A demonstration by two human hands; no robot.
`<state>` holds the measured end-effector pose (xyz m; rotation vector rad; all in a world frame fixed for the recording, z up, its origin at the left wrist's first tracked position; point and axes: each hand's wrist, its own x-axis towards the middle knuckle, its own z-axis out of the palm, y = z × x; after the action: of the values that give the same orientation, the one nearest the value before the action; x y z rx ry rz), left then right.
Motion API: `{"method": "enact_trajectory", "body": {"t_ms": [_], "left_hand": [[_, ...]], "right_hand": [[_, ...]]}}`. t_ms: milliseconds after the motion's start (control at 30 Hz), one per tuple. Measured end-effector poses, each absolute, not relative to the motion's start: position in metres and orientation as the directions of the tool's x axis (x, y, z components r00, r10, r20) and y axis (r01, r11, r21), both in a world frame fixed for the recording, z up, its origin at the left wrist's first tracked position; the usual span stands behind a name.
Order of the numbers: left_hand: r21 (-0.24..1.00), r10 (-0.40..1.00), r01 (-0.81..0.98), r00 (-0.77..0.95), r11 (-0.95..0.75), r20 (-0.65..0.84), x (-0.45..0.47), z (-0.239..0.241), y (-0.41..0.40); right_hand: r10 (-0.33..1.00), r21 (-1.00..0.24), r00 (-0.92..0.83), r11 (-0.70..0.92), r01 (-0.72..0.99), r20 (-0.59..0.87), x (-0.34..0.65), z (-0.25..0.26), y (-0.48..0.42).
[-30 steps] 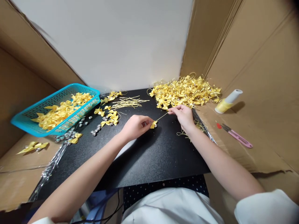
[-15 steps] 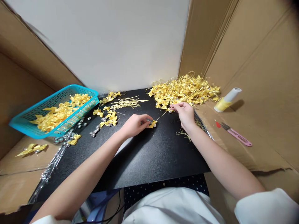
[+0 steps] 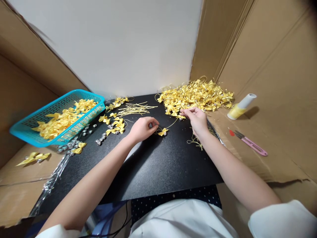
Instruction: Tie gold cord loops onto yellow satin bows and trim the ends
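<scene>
A yellow ribbon bow (image 3: 162, 131) with a small silver bell (image 3: 165, 134) lies on the black table top between my hands. From it a thin gold cord (image 3: 173, 123) curves up to my right hand (image 3: 197, 121), whose thumb and finger are closed in a pinch on it. My left hand (image 3: 144, 128) is just left of the bow, thumb and forefinger pinched together. A short stretch of cord runs from the bow to those fingertips. Close by my right fingertips sits another bow with a bell (image 3: 180, 117).
A blue basket (image 3: 18, 130) of bows stands left, with loose silver bells (image 3: 71, 144) beside it. Cut cords (image 3: 135, 109) lie behind my left hand. A heap of finished bows (image 3: 198, 94) fills the back right. Pink-handled snips (image 3: 251, 143) and a white cone (image 3: 245, 102) are at right.
My left hand has moved slightly up and left, off the bow, which now lies free on the table. The cord to my right hand has gone from taut to slack.
</scene>
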<state>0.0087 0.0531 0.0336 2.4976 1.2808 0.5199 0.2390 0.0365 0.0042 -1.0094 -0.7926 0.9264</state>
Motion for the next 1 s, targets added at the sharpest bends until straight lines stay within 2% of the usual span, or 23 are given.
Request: {"method": "enact_trajectory", "body": {"t_ms": [100,300,533,767,933,1000], "left_hand": [[0.440,0.801,0.678,0.563,-0.589,0.205,0.017,0.036,0.058],[0.605,0.693,0.491,0.705,-0.628,0.147,0.041,0.037,0.066],[0.760,0.751,0.492,0.660,-0.424,-0.008,0.027,0.027,0.071],[0.794,0.800,0.500,0.599,-0.346,-0.029,0.013,0.023,0.068],[0.786,0.832,0.503,0.554,-0.360,0.026,0.007,0.014,0.060],[0.777,0.851,0.510,0.521,-0.368,0.061,0.005,0.008,0.056]], "right_hand": [[0.918,-0.931,0.369,0.254,-0.262,0.147,0.239,0.006,0.035],[0.926,-0.924,0.295,0.307,-0.229,0.235,0.236,0.014,0.030],[0.907,-0.882,0.312,0.373,-0.288,0.282,0.238,0.016,0.030],[0.869,-0.889,0.401,0.400,-0.224,0.290,0.249,0.014,0.037],[0.849,-0.898,0.446,0.397,-0.189,0.282,0.252,0.014,0.039],[0.834,-0.907,0.456,0.403,-0.121,0.310,0.253,0.013,0.039]]}}
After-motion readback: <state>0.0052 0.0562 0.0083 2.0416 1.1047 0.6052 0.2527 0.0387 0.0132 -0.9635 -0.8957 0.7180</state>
